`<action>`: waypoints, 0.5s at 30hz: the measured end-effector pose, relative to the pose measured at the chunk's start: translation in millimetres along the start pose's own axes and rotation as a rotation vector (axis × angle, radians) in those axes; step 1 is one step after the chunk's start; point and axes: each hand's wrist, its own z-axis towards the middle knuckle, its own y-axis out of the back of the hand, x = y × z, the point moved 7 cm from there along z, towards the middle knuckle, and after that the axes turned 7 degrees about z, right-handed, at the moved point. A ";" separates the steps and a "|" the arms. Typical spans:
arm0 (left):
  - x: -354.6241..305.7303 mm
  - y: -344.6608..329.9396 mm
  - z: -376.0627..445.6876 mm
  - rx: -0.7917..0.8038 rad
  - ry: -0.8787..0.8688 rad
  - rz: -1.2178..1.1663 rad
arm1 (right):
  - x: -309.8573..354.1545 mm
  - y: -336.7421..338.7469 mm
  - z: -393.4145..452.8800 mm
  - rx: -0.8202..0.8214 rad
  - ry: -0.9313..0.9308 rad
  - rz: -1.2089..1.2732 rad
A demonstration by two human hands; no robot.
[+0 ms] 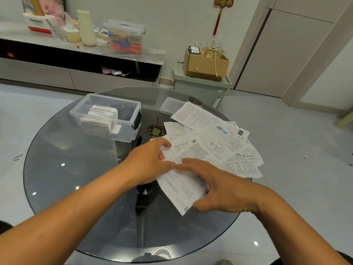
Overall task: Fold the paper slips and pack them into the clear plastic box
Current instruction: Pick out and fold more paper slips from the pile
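Clear plastic box on round glass table, far left; folded slips inside. Lid right of box, partly under pile of paper slips at table's right. One slip nearest, under left hand and right hand.

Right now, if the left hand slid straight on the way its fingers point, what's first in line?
Probably the loose pile of printed slips: the left hand points up and right, already pinching the nearest slip. The clear box sits off-line, though depth is unclear.
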 end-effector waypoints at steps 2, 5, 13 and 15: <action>-0.1 3.1 1.8 -0.023 0.004 -0.083 | 0.8 1.2 1.3 -0.049 0.023 0.034; 8.3 5.5 1.8 -0.031 0.065 -0.243 | 1.5 1.4 4.0 -0.160 0.062 0.029; 37.2 15.6 -13.7 -0.144 0.259 -0.711 | 13.3 -3.7 -3.9 -0.234 0.124 -0.067; 32.1 10.4 -19.4 -0.092 0.251 -0.773 | 14.5 0.8 -0.1 -0.389 0.153 -0.132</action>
